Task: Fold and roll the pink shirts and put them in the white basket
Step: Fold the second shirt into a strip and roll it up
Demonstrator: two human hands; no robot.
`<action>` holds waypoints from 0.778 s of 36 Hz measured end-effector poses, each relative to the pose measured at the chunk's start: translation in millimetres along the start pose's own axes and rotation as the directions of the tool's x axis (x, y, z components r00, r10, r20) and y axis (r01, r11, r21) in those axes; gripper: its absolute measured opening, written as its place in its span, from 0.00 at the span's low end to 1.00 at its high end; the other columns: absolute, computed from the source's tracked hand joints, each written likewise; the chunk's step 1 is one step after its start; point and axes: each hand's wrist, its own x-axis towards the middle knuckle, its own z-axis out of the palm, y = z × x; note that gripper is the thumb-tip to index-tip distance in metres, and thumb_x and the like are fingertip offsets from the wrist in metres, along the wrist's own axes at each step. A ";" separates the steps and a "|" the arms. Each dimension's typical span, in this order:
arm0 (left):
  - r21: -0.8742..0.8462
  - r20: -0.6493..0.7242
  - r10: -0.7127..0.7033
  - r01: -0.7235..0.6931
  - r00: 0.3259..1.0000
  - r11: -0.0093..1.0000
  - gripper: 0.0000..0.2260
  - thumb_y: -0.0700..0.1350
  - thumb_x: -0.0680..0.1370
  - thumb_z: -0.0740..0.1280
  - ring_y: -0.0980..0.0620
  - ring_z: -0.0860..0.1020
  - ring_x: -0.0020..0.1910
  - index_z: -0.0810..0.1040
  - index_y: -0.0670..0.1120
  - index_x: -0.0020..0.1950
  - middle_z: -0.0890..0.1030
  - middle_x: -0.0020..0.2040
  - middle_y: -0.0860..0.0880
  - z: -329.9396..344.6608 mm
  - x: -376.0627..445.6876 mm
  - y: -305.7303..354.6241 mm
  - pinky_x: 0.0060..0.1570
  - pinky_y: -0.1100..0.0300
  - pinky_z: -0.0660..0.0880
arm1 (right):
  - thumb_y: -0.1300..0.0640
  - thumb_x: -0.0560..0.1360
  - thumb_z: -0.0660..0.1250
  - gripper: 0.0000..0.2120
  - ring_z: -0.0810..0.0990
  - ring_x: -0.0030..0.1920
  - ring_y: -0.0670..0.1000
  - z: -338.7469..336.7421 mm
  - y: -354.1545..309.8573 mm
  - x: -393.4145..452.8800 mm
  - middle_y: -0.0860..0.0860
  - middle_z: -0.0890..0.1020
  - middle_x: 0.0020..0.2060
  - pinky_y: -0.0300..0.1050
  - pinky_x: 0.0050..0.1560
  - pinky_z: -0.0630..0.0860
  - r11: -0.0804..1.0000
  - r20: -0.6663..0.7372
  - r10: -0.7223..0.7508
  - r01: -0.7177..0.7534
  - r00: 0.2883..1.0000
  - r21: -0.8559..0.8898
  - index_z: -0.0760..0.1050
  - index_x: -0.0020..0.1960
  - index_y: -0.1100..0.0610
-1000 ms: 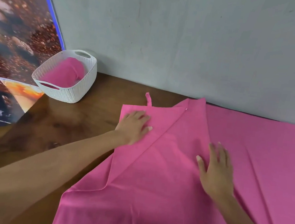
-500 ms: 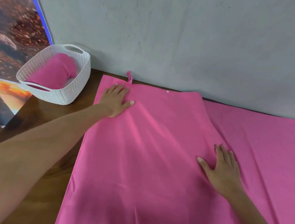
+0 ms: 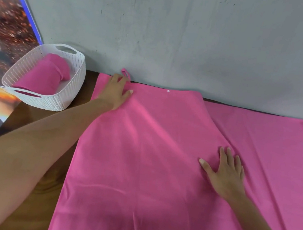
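Pressing flat on pink shirt point(image 3: 142, 151): left hand point(image 3: 116, 90) far corner, right hand point(image 3: 225, 170) fold edge.

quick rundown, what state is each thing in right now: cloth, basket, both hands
pink cloth: spread flat on the table, left part folded over onto the rest, not yet rolled
white basket: upright at the far left by the wall, holding a rolled pink cloth
left hand: fingers straight, pressing the cloth's far left corner
right hand: fingers spread, flat on the cloth at the fold's right edge
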 end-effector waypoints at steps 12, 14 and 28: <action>-0.022 0.141 -0.165 0.170 0.976 0.985 0.23 0.57 0.84 0.61 0.38 0.62 0.72 0.73 0.42 0.72 0.64 0.71 0.37 10.8 34.5 17.0 0.75 0.49 0.60 | 0.21 0.70 0.49 0.50 0.42 0.81 0.56 -5.7 -2.1 -0.7 0.47 0.44 0.82 0.57 0.80 0.44 0.999 0.036 0.023 -0.023 0.999 -0.023 0.43 0.82 0.47; -0.023 0.140 -0.165 0.170 0.976 0.985 0.25 0.57 0.83 0.61 0.38 0.62 0.72 0.70 0.40 0.72 0.63 0.71 0.37 11.3 31.3 20.2 0.75 0.46 0.61 | 0.21 0.69 0.49 0.50 0.43 0.81 0.56 -5.8 -2.6 -0.7 0.47 0.44 0.82 0.57 0.80 0.44 0.999 0.039 0.029 -0.029 0.999 -0.024 0.43 0.82 0.47; 0.266 0.185 -0.115 0.063 0.976 0.962 0.35 0.70 0.80 0.47 0.33 0.48 0.79 0.53 0.53 0.83 0.54 0.82 0.42 18.7 -7.4 6.6 0.78 0.40 0.50 | 0.21 0.71 0.38 0.46 0.45 0.81 0.60 1.8 -9.8 -13.9 0.51 0.48 0.82 0.60 0.79 0.44 0.996 -0.022 -0.017 0.015 1.000 -0.086 0.46 0.82 0.45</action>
